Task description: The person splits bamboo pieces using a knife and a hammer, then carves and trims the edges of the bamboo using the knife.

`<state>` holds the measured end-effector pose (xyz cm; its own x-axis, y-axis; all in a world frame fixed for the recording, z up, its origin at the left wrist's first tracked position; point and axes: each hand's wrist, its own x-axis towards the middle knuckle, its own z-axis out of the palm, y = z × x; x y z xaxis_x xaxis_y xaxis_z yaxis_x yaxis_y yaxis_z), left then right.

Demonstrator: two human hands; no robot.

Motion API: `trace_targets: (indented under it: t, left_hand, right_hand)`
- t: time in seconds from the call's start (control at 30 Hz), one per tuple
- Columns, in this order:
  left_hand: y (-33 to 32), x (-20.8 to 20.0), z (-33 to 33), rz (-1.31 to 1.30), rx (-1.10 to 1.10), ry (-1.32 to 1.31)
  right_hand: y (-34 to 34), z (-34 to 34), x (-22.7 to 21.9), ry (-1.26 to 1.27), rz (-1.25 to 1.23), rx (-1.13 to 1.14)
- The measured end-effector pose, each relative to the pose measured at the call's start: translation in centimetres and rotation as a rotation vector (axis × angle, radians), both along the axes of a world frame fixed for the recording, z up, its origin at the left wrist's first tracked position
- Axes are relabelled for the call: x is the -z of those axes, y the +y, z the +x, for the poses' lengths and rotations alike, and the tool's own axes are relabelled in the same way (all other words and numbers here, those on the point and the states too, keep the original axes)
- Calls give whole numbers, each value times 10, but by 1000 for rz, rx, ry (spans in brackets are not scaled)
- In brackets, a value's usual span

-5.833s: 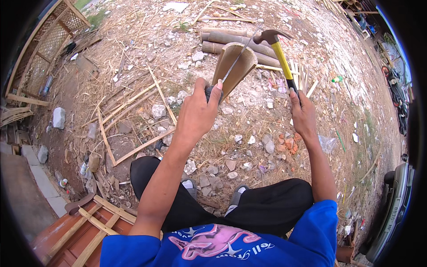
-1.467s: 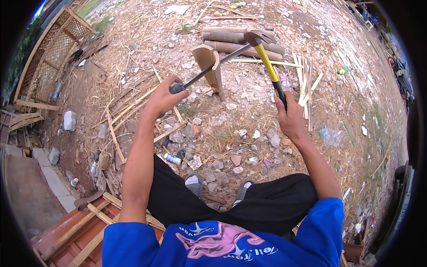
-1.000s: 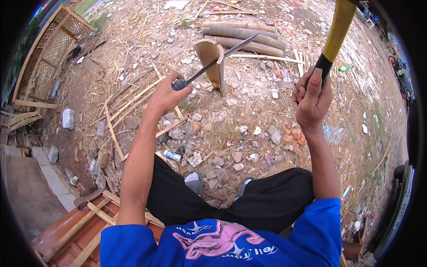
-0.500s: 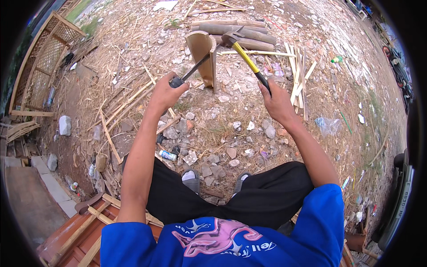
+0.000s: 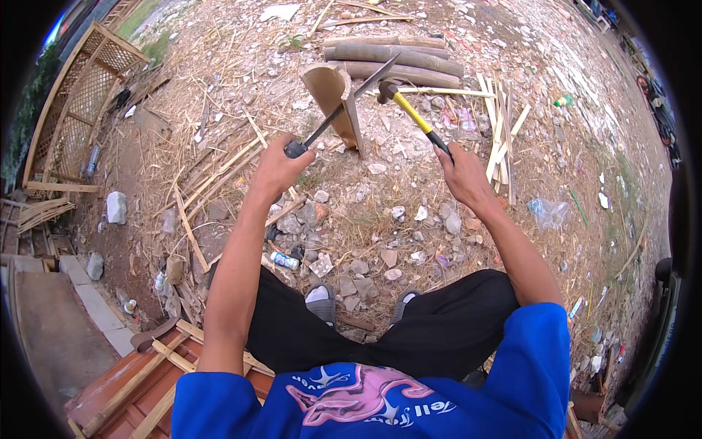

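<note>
My left hand [image 5: 281,168] is closed round the black handle of a machete [image 5: 374,78]. Its long dark blade slants up and to the right across a split bamboo piece [image 5: 330,88], crossing near that piece's right edge. How deep the blade sits in the bamboo I cannot tell. The curved piece stands upright on the ground, its hollow side partly facing me. In my right hand [image 5: 466,174] is a hammer [image 5: 415,117] with a yellow and black handle. The hammer's head is just right of the blade, with a small gap seeming to show between them.
Several bamboo poles [image 5: 398,53] lie behind the upright piece. Thin strips [image 5: 499,132] are piled at the right, and more strips [image 5: 212,175] at the left. A lattice frame [image 5: 73,110] leans at far left. Stones [image 5: 289,223] and a plastic bag [image 5: 548,214] litter the ground.
The hammer has dropped slightly and moved off the blade's far end, which now shows whole. The bamboo piece leans a little more to the left. My left hand still grips the machete.
</note>
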<state>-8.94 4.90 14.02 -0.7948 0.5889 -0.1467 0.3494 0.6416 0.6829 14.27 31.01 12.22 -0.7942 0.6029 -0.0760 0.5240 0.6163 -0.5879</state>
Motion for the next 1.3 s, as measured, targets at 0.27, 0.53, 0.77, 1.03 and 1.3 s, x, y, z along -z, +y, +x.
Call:
trace_targets:
  t: [0.27, 0.53, 0.77, 1.03, 1.3]
  left_hand:
    - [2, 1, 9, 37, -12, -31]
    - [-3, 11, 6, 33, -12, 25]
    - [3, 3, 18, 19, 24, 32]
    - [5, 25, 29, -9, -48, -6]
    - [16, 33, 27, 62, -49, -15]
  right_hand:
    - [-18, -3, -15, 347, 42, -25]
    - [-25, -22, -70, 498, -1, -13]
    - [2, 0, 17, 92, 145, -62]
    - [-11, -10, -15, 338, 30, 15]
    - [-11, -14, -18, 184, 34, -41]
